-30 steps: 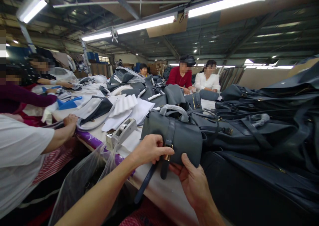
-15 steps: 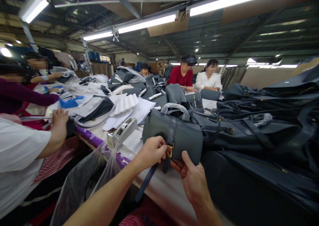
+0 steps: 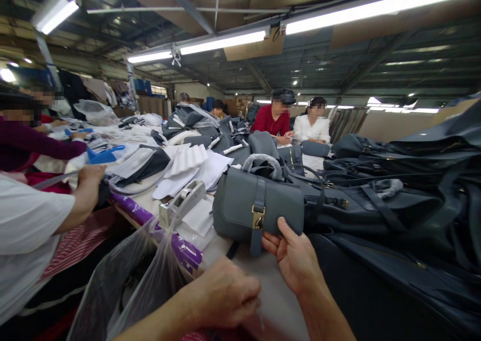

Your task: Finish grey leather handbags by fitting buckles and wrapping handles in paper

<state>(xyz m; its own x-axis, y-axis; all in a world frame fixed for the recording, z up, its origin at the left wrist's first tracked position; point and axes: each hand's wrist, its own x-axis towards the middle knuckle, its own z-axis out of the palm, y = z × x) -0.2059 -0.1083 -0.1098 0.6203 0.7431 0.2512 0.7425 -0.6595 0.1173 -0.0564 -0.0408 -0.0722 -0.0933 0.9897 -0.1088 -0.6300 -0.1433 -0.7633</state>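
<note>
A small grey handbag (image 3: 240, 203) with a gold clasp (image 3: 257, 220) on its front strap stands at the near edge of the table (image 3: 270, 291). My right hand (image 3: 295, 258) grips the bag's lower right corner, thumb on the front. My left hand (image 3: 225, 293) is low at the table's edge, below the bag and apart from it. Its fingers are curled closed, and what they hold is hidden. A dark strap (image 3: 232, 250) runs from under the bag toward that hand.
A tape dispenser (image 3: 183, 199) and white paper sheets (image 3: 191, 163) lie left of the bag. A clear plastic bag (image 3: 128, 281) hangs below a purple roll (image 3: 180, 243). Dark bags (image 3: 376, 206) are piled on the right. A co-worker's hand (image 3: 88, 181) works at the left; other people sit across the table.
My left hand has let go of the clasp strap and dropped toward the table's edge. The clasp strap now lies flat down the bag's front. My right hand keeps its hold.
</note>
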